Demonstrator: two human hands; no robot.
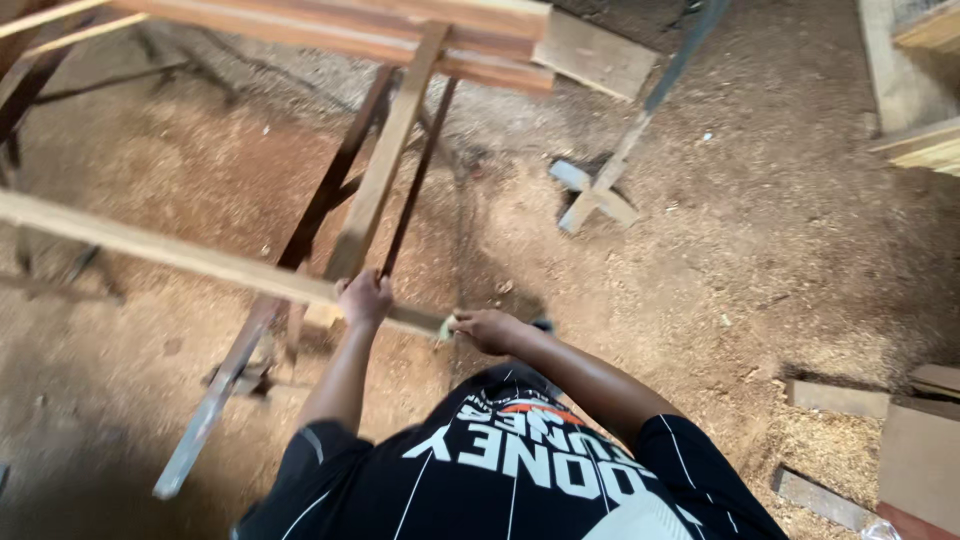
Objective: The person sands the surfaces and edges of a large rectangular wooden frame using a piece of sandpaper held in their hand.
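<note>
We have our left hand (365,298) closed over the top of a long pale wooden batten (170,250), fingers wrapped round it near its right end. Our right hand (488,330) sits at that end of the batten, fingers curled; something small and pale shows at the fingertips, too blurred to tell what it is. The batten runs from the left edge of view down to our hands, slightly tilted, held above the floor. Just behind the left hand a trestle (385,165) of light and dark wood legs slopes up to a stack of planks (400,30) at the top. Further right, a grey metal stand (610,180) rests on a crossed base. Sawdust floor (750,250) all round; board offcuts (880,440) lie at far right.
</note>
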